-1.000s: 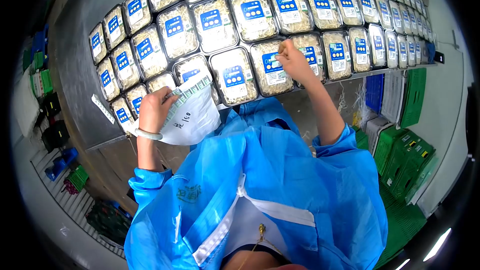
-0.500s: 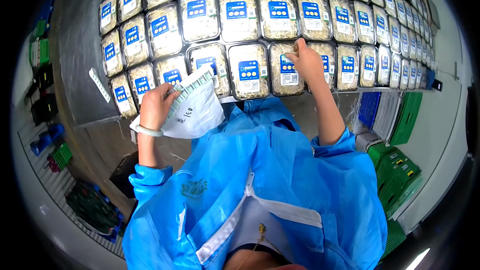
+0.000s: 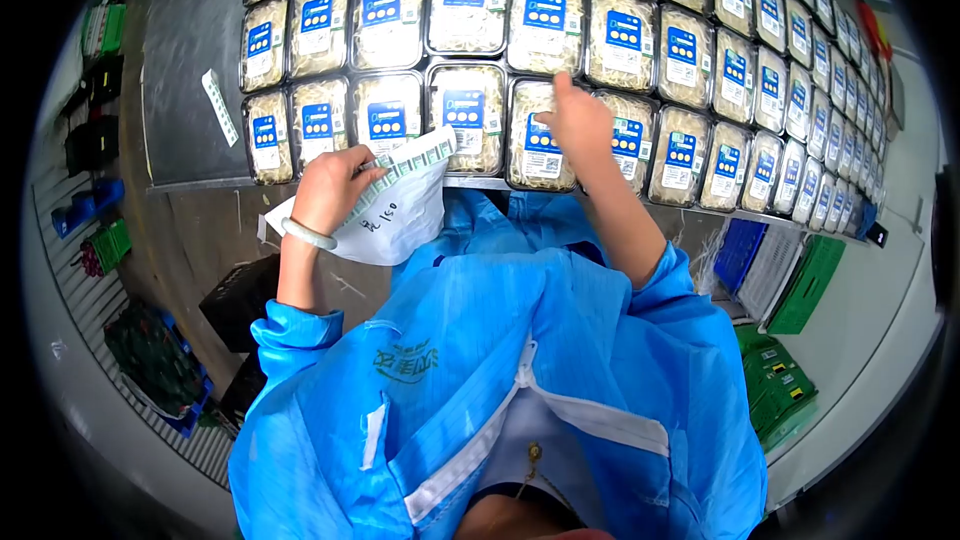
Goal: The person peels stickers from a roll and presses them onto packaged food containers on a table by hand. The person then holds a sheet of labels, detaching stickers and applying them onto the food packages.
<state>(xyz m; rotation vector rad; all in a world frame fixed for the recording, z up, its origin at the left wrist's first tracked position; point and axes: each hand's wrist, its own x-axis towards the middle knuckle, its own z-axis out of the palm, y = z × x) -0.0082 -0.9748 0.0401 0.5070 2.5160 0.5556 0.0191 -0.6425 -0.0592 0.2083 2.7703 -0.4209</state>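
In my left hand [image 3: 335, 190] is a white sheet of stickers [image 3: 390, 215], pinched between thumb and fingers. Green-and-white labels run along its upper edge, and handwriting marks its face. The sheet overlaps the front edges of some packs. Above a clear tray of bean sprouts [image 3: 528, 166] in the front row is my right hand [image 3: 583, 128], index finger stretched forward and thumb apart, near the pack's blue-and-white label. Whether the thumb touches the film I cannot tell. A neighbouring sprout pack [image 3: 468, 110] stands just left of it.
Rows of similar sprout packs [image 3: 465, 2] cover most of the dark table [image 3: 190, 60]. A strip of labels [image 3: 219, 108] lies on its left part. Green crates [image 3: 775, 385] stand at the lower right; a black crate [image 3: 240, 300] is below the table on the left.
The packs have shifted in view as my head turned. My right hand has moved from one front-row pack to another on its left. My left hand keeps its hold on the sticker sheet.
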